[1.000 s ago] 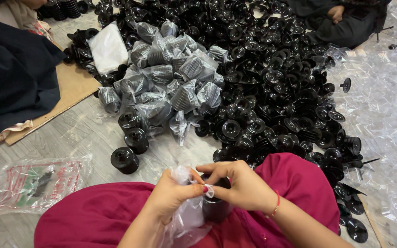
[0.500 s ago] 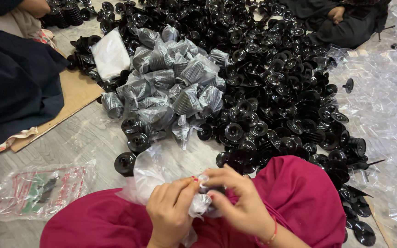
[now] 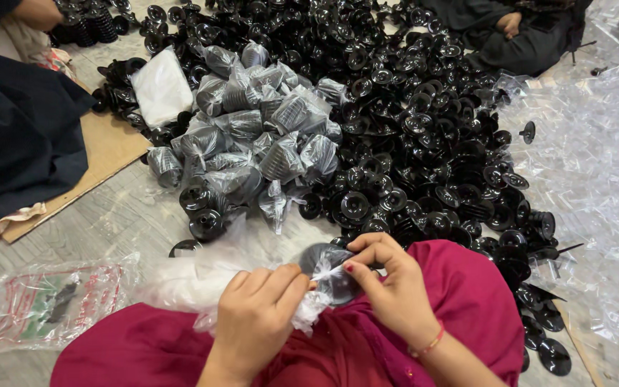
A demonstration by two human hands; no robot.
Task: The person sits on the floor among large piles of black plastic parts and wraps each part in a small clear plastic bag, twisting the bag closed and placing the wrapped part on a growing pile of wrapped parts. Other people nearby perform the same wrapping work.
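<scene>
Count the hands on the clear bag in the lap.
2: the left hand bunches the clear bag at lower centre; the right hand pinches its twisted end just right of it.

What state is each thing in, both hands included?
Left hand: closed on the clear bag.
Right hand: pinching the bag's twisted neck.
Clear bag: holds black parts, neck gathered.
Bagged bundles: wrapped, piled.
Loose black parts: unbagged, heaped.
Printed bag: lying flat on floor.
</scene>
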